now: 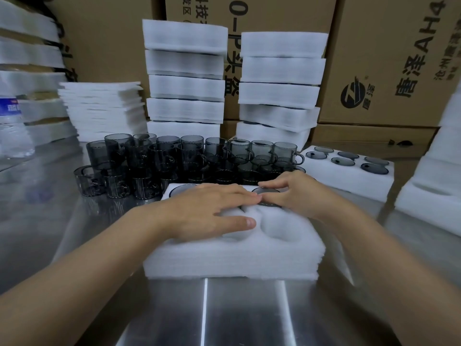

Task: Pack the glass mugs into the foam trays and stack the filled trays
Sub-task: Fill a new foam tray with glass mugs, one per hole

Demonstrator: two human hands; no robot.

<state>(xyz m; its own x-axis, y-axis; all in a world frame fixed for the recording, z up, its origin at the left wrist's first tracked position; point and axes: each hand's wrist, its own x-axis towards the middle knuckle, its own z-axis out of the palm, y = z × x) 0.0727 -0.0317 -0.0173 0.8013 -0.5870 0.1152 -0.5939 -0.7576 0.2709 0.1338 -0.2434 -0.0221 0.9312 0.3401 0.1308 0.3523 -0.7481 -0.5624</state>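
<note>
Left hand (207, 213) lies flat, palm down, across the white rectangular foam tray (232, 260) nearest me on the brushed steel desk (74, 221). Its fingers are straight and relaxed, pressing on the foam and gripping nothing. From my feed, the right hand (296, 193) sits at the tray's far right corner. Its bent fingers and thumb hold the rim of a smoky grey glass mug (272, 204) seated in that pocket. The two hands' fingertips almost meet there.

A second grey glass mug (179, 189) sits in the far left pocket, only its rim showing. The near right pocket (282, 227) is a bare round hollow.

Just behind the tray stands a crowd of loose grey handled mugs (187, 158), some stacked on others. To the right, apart from it, lies a filled foam tray (349, 181) with mug rims showing in its pockets.

Two tall stacks of foam trays (184, 71) (282, 78) rise behind the mugs, against brown cardboard boxes (386, 58). A lower pile of thin white foam sheets (104, 108) stands left of them, and a clear plastic water bottle (12, 126) at the far left edge.
</note>
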